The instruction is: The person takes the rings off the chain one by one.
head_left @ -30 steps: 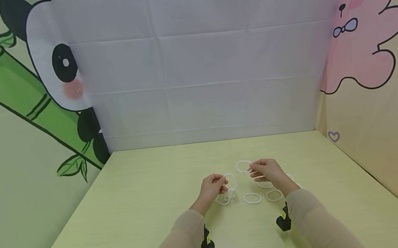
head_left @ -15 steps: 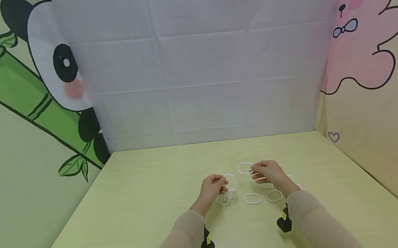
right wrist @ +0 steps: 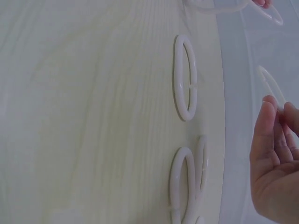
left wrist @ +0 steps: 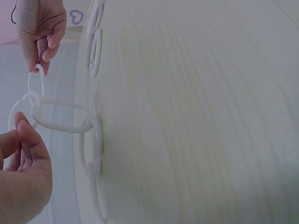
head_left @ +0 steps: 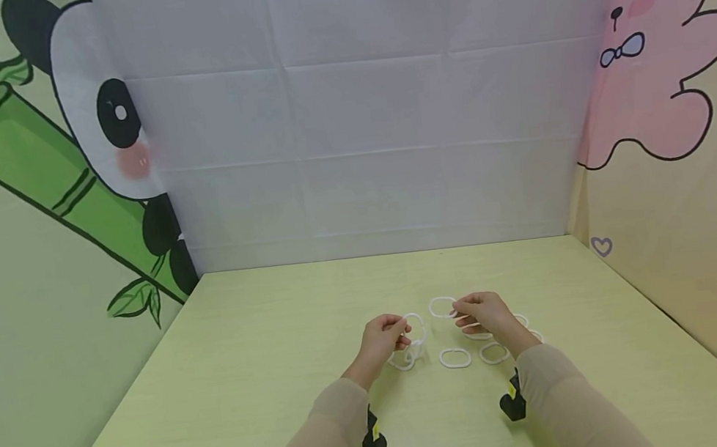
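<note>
My left hand (head_left: 381,339) pinches a white oval plastic link (head_left: 422,323) between thumb and fingers. More joined links (left wrist: 63,128) hang from it as a short chain, and the lowest ones reach the table. Across from it, my right hand (head_left: 485,316) pinches a single white link (right wrist: 267,80) by one end, held above the table. In the head view the two held links are apart. The right wrist view shows a small gap in the side of a link (right wrist: 179,79) lying on the table.
Several loose white links lie on the pale wooden table (head_left: 250,383), among them one link (head_left: 457,367) between the hands and another link (head_left: 495,363) by the right wrist. A white sheet (head_left: 369,200) rises behind the table. Painted walls flank both sides.
My right hand has come slightly down and toward me, carrying its link a little to the right. My left hand and its chain have stayed in place.
</note>
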Tool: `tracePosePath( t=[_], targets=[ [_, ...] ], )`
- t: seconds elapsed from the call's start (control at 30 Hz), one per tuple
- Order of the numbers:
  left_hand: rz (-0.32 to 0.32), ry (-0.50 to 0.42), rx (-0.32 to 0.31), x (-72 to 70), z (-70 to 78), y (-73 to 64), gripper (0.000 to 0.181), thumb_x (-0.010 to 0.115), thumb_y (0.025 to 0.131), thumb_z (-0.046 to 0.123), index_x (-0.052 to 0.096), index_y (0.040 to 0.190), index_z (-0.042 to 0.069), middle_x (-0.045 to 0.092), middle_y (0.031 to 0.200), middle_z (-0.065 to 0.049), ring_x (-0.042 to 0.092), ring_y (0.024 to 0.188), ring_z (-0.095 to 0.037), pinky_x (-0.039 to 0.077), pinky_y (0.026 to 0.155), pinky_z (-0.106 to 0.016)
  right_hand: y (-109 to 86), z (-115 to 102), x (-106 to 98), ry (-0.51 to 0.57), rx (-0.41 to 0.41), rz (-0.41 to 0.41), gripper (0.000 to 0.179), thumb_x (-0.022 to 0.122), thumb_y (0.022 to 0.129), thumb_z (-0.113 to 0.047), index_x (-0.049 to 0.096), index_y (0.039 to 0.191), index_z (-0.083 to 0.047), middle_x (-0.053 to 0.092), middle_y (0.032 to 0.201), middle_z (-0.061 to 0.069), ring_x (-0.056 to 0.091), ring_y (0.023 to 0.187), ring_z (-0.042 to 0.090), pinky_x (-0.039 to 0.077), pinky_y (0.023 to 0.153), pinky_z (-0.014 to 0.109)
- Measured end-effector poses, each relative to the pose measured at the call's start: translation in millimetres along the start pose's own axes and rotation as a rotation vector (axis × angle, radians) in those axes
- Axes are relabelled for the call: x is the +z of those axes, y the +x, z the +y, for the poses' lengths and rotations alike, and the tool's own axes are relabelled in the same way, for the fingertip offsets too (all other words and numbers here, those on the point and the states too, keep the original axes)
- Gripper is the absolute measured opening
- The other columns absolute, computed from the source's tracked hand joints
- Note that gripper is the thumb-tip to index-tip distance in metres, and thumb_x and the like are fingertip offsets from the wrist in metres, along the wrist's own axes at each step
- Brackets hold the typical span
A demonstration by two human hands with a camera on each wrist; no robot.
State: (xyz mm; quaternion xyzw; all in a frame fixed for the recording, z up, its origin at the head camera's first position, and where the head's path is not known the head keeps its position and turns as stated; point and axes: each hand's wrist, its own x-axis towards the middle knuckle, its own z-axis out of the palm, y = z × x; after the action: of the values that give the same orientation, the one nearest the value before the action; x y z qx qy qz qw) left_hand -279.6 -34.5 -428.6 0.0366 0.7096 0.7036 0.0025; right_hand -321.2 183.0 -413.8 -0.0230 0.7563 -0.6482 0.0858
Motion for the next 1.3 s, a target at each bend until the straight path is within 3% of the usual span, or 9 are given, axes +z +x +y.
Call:
tracePosePath(
  t=[0.27,0.47,0.6,0.73,0.9,1.1,1.3],
  targets=[
    [0.011,0.011,-0.001,1.3,-2.9,2.0,0.018,0.054,0.093,0.005,0.055,0.103,-0.011,0.06,0.096,-0.028,0.055,0.057,-0.007,0.048,0.056,-0.018,-1.1,1.7,0.6,-0.019,0.006,-0.01,0.03,0.059,0.091,-0.012,0.054,0.11,0.012,0.066,0.086,0.011,0.063,0.066,0.015,0.053,0.06,0.028],
    [0.003,0.003,-0.007,-0.1,-0.1,-0.1,0.018,0.054,0.093,0.005,0.056,0.102,-0.01,0.063,0.083,-0.014,0.056,0.058,-0.009,0.049,0.057,-0.02,-0.2,4.4,1.0,-0.04,0.021,-0.005,0.03,0.059,0.092,-0.014,0.055,0.11,0.01,0.065,0.086,0.01,0.063,0.067,0.015,0.053,0.06,0.028],
    [-0.003,0.01,-0.011,0.2,11.6,-8.2,0.016,0.053,0.093,0.002,0.055,0.101,-0.011,0.061,0.077,-0.006,0.056,0.059,-0.01,0.05,0.059,-0.023,0.8,6.7,1.1,-0.041,0.035,-0.005,0.032,0.058,0.092,-0.014,0.053,0.111,0.012,0.065,0.085,0.009,0.062,0.066,0.013,0.053,0.059,0.026],
    [0.001,0.021,-0.011,2.0,24.5,-18.1,0.015,0.051,0.093,0.001,0.055,0.1,-0.012,0.061,0.08,-0.011,0.056,0.06,-0.01,0.05,0.061,-0.023,1.5,8.1,1.2,-0.036,0.045,-0.001,0.031,0.057,0.092,-0.012,0.053,0.111,0.012,0.065,0.083,0.008,0.061,0.065,0.012,0.052,0.058,0.025],
    [0.001,0.017,-0.008,3.1,30.0,-22.6,0.017,0.05,0.094,0.001,0.054,0.102,-0.014,0.062,0.086,-0.019,0.056,0.06,-0.009,0.05,0.061,-0.022,1.8,8.6,1.3,-0.039,0.053,-0.004,0.031,0.057,0.092,-0.012,0.054,0.111,0.012,0.065,0.082,0.008,0.061,0.065,0.012,0.052,0.058,0.025],
    [-0.004,0.017,-0.01,3.0,28.1,-20.7,0.02,0.05,0.094,0.002,0.053,0.105,-0.015,0.062,0.087,-0.021,0.056,0.061,-0.009,0.05,0.061,-0.022,1.1,10.4,0.9,-0.044,0.057,0.0,0.031,0.059,0.091,-0.014,0.055,0.109,0.011,0.065,0.081,0.007,0.061,0.063,0.012,0.052,0.056,0.025],
    [0.008,0.001,-0.005,1.2,1.3,-0.8,0.02,0.053,0.093,0.004,0.054,0.105,-0.013,0.06,0.095,-0.028,0.056,0.058,-0.008,0.048,0.056,-0.018,1.9,15.5,0.8,-0.067,0.065,0.002,0.027,0.059,0.091,-0.012,0.057,0.105,0.01,0.066,0.081,0.007,0.06,0.061,0.011,0.052,0.056,0.024]
  ],
)
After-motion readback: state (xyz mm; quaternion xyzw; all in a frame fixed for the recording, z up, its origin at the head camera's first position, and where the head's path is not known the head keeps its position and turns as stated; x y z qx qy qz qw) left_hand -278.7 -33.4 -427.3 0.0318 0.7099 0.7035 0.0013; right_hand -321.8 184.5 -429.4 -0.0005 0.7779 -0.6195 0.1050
